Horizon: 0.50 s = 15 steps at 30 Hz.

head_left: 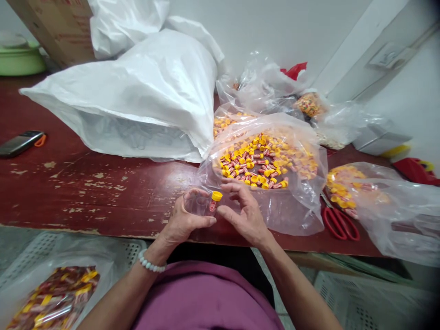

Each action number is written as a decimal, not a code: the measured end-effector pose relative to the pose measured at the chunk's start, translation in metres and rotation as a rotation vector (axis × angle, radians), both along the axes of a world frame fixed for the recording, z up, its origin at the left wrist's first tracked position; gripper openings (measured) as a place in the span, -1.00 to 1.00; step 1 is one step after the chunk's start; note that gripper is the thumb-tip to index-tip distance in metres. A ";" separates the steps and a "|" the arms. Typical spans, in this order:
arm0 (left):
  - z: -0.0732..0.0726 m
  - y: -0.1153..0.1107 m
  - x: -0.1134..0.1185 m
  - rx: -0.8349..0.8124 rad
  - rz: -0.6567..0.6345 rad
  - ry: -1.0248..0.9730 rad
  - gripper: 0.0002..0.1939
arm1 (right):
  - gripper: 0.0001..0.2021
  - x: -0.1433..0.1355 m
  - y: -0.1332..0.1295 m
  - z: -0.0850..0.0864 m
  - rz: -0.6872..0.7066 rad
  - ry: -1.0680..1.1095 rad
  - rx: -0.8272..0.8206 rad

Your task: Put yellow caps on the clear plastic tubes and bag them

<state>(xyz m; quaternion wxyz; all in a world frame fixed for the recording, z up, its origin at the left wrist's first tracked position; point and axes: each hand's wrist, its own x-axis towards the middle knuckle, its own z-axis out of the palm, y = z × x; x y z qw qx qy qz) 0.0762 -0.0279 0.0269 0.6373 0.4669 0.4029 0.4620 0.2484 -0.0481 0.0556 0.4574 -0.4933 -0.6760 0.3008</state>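
Observation:
My left hand (184,217) is wrapped round clear plastic pieces (198,203) that look like small transparent tubes or cups. Beside them, between my two hands, is a small red-patterned bottle with a yellow cap (215,200), upright and slightly tilted. My right hand (244,214) is close to its right side, thumb and fingers apart, with nothing visible between them. Just beyond my right hand lies an open clear bag (302,208) with many yellow-capped red bottles (257,160). A large white sack (154,87) at the back left opens towards me, with clear plastic pieces (134,135) inside.
Red scissors (340,223) and another clear bag (388,206) lie right on the red table (85,188). A phone (21,143) is far left. Below the table edge are a white basket (132,252) with filled packs (58,298), and another basket (364,293).

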 end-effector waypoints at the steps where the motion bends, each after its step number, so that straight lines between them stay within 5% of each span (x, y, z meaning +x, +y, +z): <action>1: 0.001 0.000 0.000 -0.015 0.002 -0.005 -0.46 | -0.49 0.002 -0.001 0.000 0.013 -0.062 0.040; 5: 0.001 0.002 -0.001 -0.054 0.005 -0.014 -0.46 | -0.10 0.000 -0.005 -0.009 0.111 -0.336 0.208; 10: -0.007 0.004 0.001 -0.160 -0.010 -0.075 -0.44 | -0.28 -0.012 -0.006 -0.028 0.035 -0.403 0.362; 15: -0.008 0.004 0.010 -0.236 -0.098 -0.223 -0.49 | -0.38 -0.004 -0.002 -0.013 0.115 -0.374 0.323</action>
